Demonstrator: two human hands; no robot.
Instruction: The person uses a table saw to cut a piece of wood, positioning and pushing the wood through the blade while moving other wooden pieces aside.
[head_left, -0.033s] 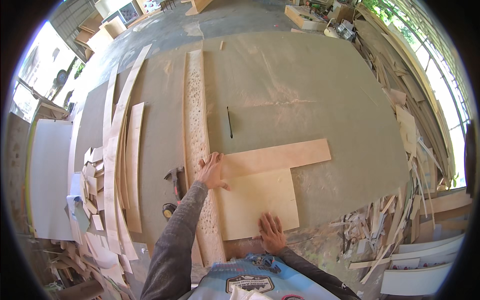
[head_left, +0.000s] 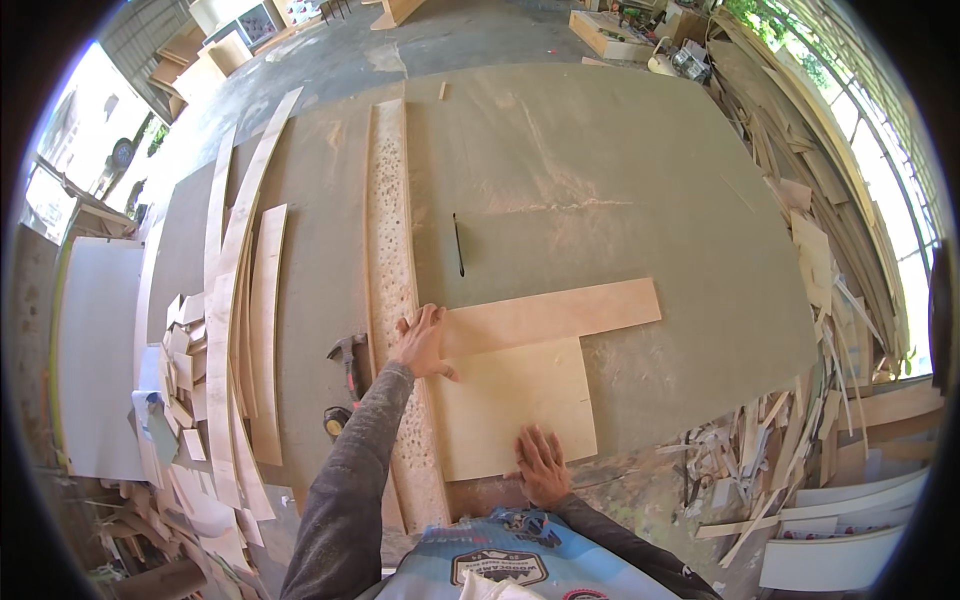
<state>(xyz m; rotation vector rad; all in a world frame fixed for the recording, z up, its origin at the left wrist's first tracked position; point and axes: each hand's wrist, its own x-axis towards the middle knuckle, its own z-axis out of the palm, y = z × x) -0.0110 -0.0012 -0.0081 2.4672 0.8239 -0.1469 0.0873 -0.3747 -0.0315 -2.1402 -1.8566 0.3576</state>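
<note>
A pale, roughly square plywood panel [head_left: 510, 405] lies on the work table, its far edge against a pinkish plywood strip [head_left: 570, 308] that reaches farther right. Both butt up to a long, pitted wooden board [head_left: 392, 220] running away from me. My left hand [head_left: 424, 343] rests with fingers spread where strip, panel and pitted board meet. Flat on the panel's near edge lies my right hand [head_left: 542, 466], fingers stretched out. Left of the pitted board are a claw hammer [head_left: 350, 365] and a tape measure [head_left: 337, 420], close to my left forearm. A thin black pencil-like stick [head_left: 459, 245] lies beyond the strip.
The large grey-brown table top [head_left: 640, 150] is dusty. Long plywood strips [head_left: 268, 330] lie at the left, near a heap of small wood offcuts [head_left: 187, 360]. Scrap wood [head_left: 770, 440] piles up at the right edge, and long boards [head_left: 815, 130] lean beyond it.
</note>
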